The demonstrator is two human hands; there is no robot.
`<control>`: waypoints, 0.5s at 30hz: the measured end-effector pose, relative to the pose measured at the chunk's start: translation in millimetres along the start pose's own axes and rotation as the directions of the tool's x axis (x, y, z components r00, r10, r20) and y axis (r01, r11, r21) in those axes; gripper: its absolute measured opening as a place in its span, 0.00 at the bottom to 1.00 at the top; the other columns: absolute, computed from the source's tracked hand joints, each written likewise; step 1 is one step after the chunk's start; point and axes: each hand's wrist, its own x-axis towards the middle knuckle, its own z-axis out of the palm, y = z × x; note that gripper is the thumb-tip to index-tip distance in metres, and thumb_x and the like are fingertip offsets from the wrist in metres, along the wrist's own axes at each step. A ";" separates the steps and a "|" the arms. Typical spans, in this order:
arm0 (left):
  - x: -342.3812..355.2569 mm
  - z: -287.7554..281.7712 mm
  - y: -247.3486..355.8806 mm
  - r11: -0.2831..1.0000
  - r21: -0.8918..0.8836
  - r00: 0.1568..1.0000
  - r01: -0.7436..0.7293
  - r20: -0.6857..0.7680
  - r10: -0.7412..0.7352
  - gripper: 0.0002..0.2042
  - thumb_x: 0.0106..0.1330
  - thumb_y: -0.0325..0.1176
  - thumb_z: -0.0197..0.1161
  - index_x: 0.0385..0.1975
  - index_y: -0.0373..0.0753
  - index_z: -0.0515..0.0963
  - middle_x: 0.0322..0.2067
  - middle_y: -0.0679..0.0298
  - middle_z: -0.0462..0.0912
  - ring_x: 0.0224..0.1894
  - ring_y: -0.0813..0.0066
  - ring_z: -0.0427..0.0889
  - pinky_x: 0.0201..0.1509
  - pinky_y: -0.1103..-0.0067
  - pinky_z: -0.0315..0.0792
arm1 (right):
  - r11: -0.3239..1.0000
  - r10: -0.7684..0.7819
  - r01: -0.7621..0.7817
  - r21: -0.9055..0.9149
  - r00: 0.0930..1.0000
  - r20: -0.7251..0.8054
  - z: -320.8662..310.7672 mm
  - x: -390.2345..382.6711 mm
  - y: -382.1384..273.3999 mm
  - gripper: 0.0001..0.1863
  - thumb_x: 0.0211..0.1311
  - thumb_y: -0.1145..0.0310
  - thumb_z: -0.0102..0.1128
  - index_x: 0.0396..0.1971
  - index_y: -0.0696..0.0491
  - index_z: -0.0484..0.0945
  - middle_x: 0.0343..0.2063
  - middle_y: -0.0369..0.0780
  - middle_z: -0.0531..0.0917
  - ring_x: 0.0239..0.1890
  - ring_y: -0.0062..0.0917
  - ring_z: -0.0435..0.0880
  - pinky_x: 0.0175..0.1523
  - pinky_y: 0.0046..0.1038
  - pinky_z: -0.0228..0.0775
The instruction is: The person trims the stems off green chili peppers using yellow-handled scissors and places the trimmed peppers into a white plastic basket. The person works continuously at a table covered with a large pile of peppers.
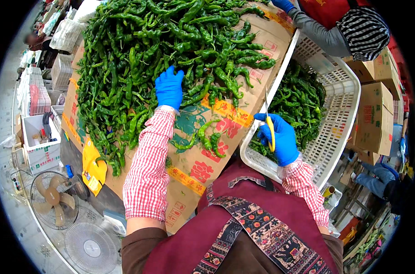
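A big heap of green chili peppers covers the cardboard-topped table in front of me. My left hand, in a blue glove, rests on the near side of the heap, its fingers apart and touching peppers. In my blue-gloved right hand is a pair of scissors with yellow handles, the blades pointing away from me. That hand is over the near left rim of a white plastic crate, which holds more green peppers. A few loose peppers lie on the printed cardboard between my hands.
Across the crate, a co-worker's grey sleeve and blue glove reach toward the heap. Cardboard boxes stand at the right. A yellow bag hangs at the table's left edge, near two fans on the floor.
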 end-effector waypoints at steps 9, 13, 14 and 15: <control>-35.7 -92.5 39.1 0.787 -0.442 0.878 0.430 0.407 -0.252 0.18 0.59 0.38 0.64 0.47 0.38 0.74 0.43 0.51 0.83 0.45 0.49 0.82 0.49 0.62 0.74 | 0.945 -0.115 0.155 -0.289 0.982 0.153 16.7 5.7 5.0 0.20 0.61 0.68 0.67 0.53 0.56 0.76 0.39 0.38 0.85 0.38 0.18 0.82 0.44 0.23 0.76; -65.2 -104.0 44.9 0.659 -0.594 0.883 0.461 0.384 -0.272 0.19 0.60 0.39 0.62 0.50 0.39 0.74 0.39 0.50 0.84 0.41 0.50 0.84 0.43 0.63 0.77 | 0.814 -0.111 0.206 -0.543 0.973 0.203 39.0 0.0 -10.5 0.28 0.58 0.57 0.70 0.55 0.56 0.75 0.42 0.44 0.85 0.43 0.25 0.85 0.50 0.27 0.76; -73.9 -97.1 40.9 0.657 -0.591 0.882 0.468 0.359 -0.306 0.22 0.60 0.39 0.63 0.53 0.40 0.73 0.40 0.51 0.84 0.41 0.52 0.84 0.44 0.64 0.77 | 0.827 -0.114 0.207 -0.523 0.972 0.205 43.4 -3.1 -11.5 0.30 0.57 0.54 0.70 0.55 0.55 0.75 0.41 0.45 0.85 0.42 0.28 0.86 0.49 0.28 0.76; -72.3 -98.6 36.2 0.648 -0.600 0.882 0.469 0.358 -0.307 0.22 0.59 0.39 0.64 0.54 0.40 0.73 0.40 0.51 0.85 0.42 0.52 0.84 0.45 0.65 0.77 | 0.824 -0.118 0.212 -0.526 0.971 0.206 45.8 -3.6 -10.6 0.30 0.57 0.54 0.70 0.55 0.55 0.75 0.41 0.45 0.85 0.42 0.28 0.86 0.49 0.28 0.76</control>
